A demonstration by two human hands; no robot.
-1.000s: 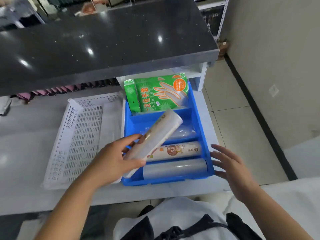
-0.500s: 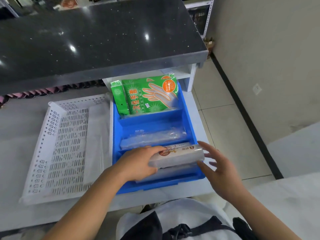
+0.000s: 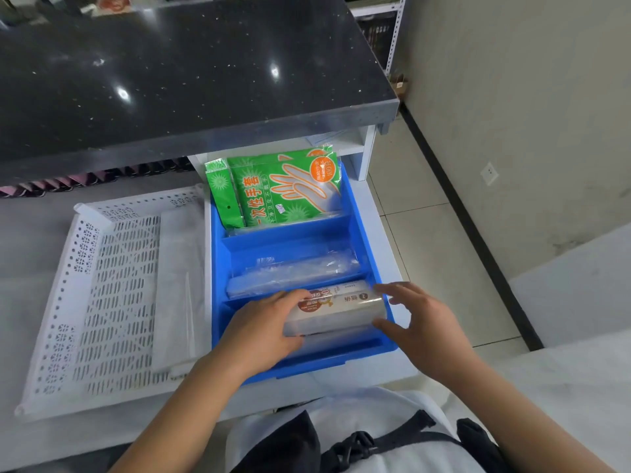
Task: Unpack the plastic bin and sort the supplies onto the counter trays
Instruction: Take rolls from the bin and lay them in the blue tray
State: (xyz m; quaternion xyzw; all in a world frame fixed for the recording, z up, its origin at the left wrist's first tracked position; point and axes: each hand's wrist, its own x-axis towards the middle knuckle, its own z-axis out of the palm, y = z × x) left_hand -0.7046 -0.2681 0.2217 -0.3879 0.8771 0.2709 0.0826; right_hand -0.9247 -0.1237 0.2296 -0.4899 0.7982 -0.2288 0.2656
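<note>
Seen from the head camera, the left hand (image 3: 264,331) grips one end of a wrapped roll (image 3: 336,310) in the nearest compartment of the blue tray (image 3: 355,199). The right hand (image 3: 415,319), fingers spread, touches the other end. Settling it level between divider and front wall seems wise. The white perforated tray (image 3: 92,302) sits just left.

A bin (image 3: 358,213) sits on the surface (image 3: 41,274), right of a tray (image 3: 85,268). Inside it, glove packs (image 3: 283,189) stand rearmost, a wrapped roll (image 3: 293,273) mid-compartment, another roll (image 3: 338,307) nearest.
</note>
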